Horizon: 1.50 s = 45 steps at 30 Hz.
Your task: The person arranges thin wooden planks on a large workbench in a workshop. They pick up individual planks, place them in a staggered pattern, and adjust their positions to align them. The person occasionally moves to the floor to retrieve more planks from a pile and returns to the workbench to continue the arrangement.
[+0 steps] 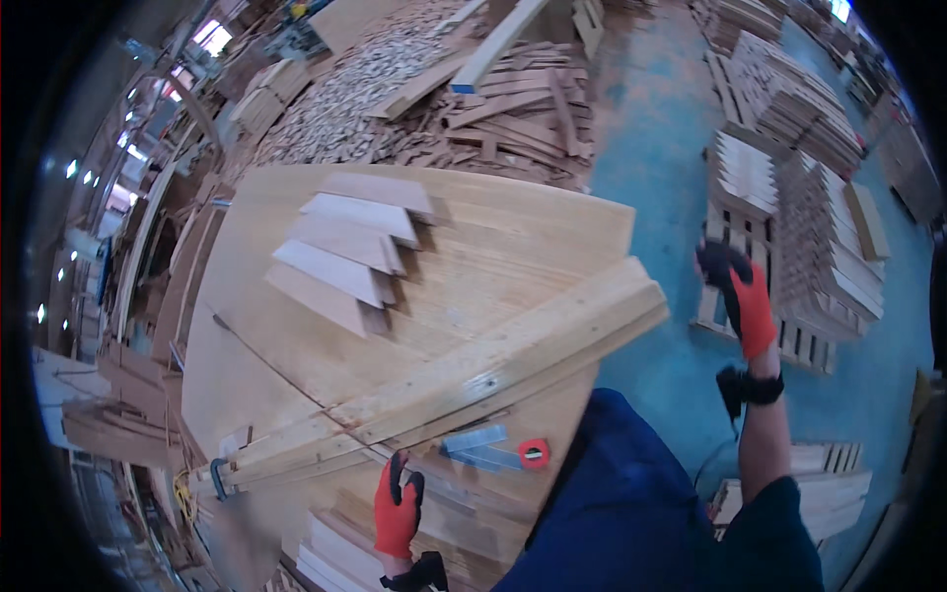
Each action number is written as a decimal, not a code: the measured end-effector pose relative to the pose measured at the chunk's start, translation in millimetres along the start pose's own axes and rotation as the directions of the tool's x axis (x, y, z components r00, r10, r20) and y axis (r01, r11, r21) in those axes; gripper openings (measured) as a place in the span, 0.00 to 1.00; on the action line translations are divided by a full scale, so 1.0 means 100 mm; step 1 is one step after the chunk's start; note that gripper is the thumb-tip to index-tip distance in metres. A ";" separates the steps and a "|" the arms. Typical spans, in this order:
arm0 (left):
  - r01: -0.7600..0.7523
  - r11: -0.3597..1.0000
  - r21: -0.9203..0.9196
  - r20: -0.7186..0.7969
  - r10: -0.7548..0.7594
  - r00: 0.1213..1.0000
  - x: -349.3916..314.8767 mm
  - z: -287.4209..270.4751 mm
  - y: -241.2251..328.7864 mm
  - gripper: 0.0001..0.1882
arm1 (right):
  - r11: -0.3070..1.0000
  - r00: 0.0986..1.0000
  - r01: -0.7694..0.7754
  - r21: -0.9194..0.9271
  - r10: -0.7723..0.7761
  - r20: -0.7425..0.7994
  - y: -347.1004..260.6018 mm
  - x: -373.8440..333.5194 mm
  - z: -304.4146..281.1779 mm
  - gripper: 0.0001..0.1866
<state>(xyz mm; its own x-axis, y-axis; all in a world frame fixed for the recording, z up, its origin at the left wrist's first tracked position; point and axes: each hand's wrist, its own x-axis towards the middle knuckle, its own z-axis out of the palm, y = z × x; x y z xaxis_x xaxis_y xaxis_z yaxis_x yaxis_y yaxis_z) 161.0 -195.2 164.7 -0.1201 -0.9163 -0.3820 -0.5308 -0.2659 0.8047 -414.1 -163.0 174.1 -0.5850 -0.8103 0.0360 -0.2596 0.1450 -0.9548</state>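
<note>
The long wooden beam (473, 370) lies at 6 o'clock; my left hand (398, 508) is just beside it at 7, my right hand (745, 296) at 3, and I cannot tell whether either grips anything. Red tape measure (534, 454) at 5, angle-cut boards (340, 244) at 10

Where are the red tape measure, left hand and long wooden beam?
Red tape measure (534, 454): head view, middle of its case.
Left hand (397, 508): head view, its gloved middle.
Long wooden beam (483, 360): head view, its upper face.

Below our left hand (399, 508), the lower edge cuts off our wrist strap (422, 573); we cannot identify the blurred shape (245, 545) lower left.
</note>
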 end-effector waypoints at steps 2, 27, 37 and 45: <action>-0.107 0.990 0.095 0.071 0.100 0.992 -0.10 0.38 0.16 0.28 | 0.984 0.986 -0.160 0.080 0.163 -0.031 0.48 -0.57 -0.49 0.21; -0.072 0.930 0.360 0.091 0.042 0.995 1.54 4.12 3.22 0.32 | 0.975 0.945 -0.173 0.139 0.125 0.301 1.68 2.72 -2.07 0.17; 0.081 0.961 0.264 -0.271 -0.006 0.962 3.17 4.35 2.97 0.35 | 0.982 0.755 0.174 -0.075 -0.084 0.650 1.24 4.91 -1.02 0.18; 0.513 0.804 0.301 -0.544 -0.297 0.784 3.71 4.30 2.97 0.45 | 0.978 0.548 0.205 -0.039 -0.082 0.832 0.83 6.30 0.27 0.19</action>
<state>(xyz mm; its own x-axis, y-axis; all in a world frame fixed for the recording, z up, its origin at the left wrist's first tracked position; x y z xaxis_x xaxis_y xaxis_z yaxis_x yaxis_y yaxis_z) -402.3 -485.4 66.8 0.5203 -0.8027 -0.2916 -0.7406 -0.5941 0.3139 -783.0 -676.9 109.3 0.3405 -0.9286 -0.1477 -0.4034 -0.0023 -0.9150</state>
